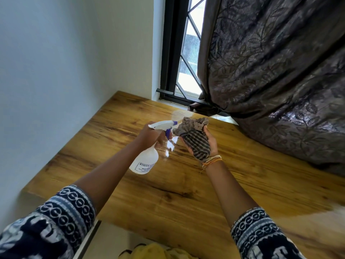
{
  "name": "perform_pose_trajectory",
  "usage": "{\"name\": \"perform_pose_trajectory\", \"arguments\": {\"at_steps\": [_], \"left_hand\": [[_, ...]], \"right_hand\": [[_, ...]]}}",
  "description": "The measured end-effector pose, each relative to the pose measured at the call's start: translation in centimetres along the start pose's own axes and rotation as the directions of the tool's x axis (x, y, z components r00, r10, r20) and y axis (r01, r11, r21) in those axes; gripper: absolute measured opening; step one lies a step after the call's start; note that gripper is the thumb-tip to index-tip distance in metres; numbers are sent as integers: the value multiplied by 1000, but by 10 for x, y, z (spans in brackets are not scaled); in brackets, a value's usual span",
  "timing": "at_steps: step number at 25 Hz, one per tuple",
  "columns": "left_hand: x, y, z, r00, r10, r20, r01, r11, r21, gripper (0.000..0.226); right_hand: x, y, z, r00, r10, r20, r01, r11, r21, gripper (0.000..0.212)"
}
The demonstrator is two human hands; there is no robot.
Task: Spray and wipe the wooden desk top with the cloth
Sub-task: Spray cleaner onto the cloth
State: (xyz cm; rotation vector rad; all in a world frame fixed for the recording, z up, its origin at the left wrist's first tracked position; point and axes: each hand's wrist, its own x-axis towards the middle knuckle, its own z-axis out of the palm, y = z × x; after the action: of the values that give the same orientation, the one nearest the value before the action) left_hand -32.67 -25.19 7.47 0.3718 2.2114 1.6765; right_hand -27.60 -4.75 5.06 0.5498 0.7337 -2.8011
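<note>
Above the wooden counter (pixel 186 184) the left hand (pixel 149 135) grips the neck of a white spray bottle (pixel 144 161), with its fingers curled around the blue trigger. The nozzle points toward the striped cloth (pixel 194 137), which the right hand (pixel 209 144) holds bunched in its curled fingers. A dark curtain (pixel 280 81) hangs over the far right side of the counter.

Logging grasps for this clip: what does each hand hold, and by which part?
Left hand grips spray bottle at its neck; right hand holds bunched cloth.
</note>
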Motion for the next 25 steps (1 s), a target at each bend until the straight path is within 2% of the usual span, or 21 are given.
{"name": "perform_pose_trajectory", "arguments": {"at_steps": [3,7,9,12,15,16,17,20,21,23,24,25], "left_hand": [[7,-7,-16,990,121,-70,-127,988,-86,25],[15,-13,-36,973,147,-179,-168,980,-106,28],[16,-20,-46,969,173,-178,-184,982,-46,30],[11,-32,-48,973,149,-176,-134,986,99,28],[6,-44,-42,949,91,-301,-28,978,208,43],[4,-50,-38,913,106,-393,-2,967,257,49],[0,-55,-34,850,132,-510,29,955,296,58],[-25,-59,1,577,126,-807,217,929,300,71],[-35,-56,19,522,114,-845,254,925,282,70],[-52,-51,52,488,122,-864,255,927,275,64],[-57,-51,66,500,146,-854,228,928,293,58],[-58,-52,78,539,166,-826,198,928,315,51]], "right_hand": [[5,1,1,1000,-7,5,7,1000,0,60],[12,4,2,1000,-6,16,6,1000,-9,57],[12,6,6,1000,-5,26,5,1000,-3,53],[12,8,6,1000,-11,10,11,1000,-2,52],[9,8,1,1000,6,-6,-6,1000,-10,60],[6,8,-2,1000,12,-5,-12,1000,-17,62],[1,7,-5,1000,22,-1,-22,1000,-14,62],[-15,1,-22,999,34,14,-35,999,18,59],[-20,-2,-28,999,43,15,-43,999,28,58],[-25,-8,-36,998,60,8,-61,998,30,59],[-27,-12,-39,998,68,0,-68,997,21,59],[-28,-17,-43,996,84,-3,-84,996,17,59]]}}
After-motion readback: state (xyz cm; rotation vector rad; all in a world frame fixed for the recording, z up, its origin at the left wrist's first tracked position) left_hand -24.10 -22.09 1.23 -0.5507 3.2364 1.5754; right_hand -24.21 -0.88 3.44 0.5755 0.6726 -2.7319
